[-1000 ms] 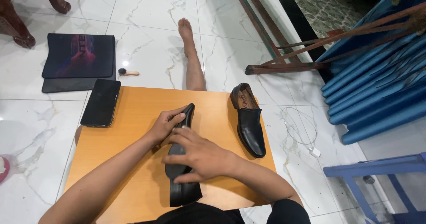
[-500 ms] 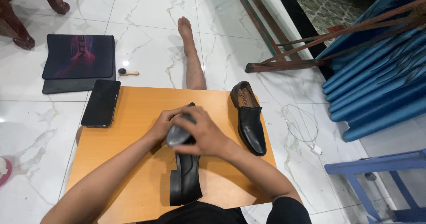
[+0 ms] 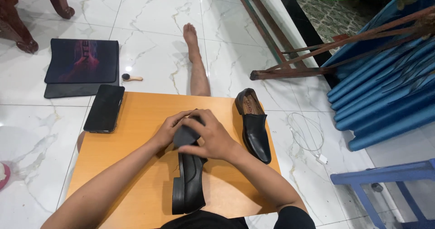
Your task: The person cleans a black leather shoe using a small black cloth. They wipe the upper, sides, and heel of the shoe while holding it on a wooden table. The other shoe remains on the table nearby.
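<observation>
Fingers (image 3: 198, 130) of the right hand (image 3: 210, 140) curl around a dark cloth pad (image 3: 185, 136) and press it onto the toe end of the black shoe (image 3: 189, 179), which lies on its side along the middle of the orange table (image 3: 131, 165), heel toward the person. The left hand (image 3: 168, 130) cups the toe from the other side, fingers bent against the leather. Balanced on its side, the shoe could roll or skid under a hard rub if the left hand eases off. The second shoe (image 3: 253, 124) stands near the right edge, so a wide elbow swing might knock it to the marble floor (image 3: 149, 11). The phone (image 3: 104, 108) sits at the far left edge, partly overhanging. Open tabletop lies left of the forearm.
</observation>
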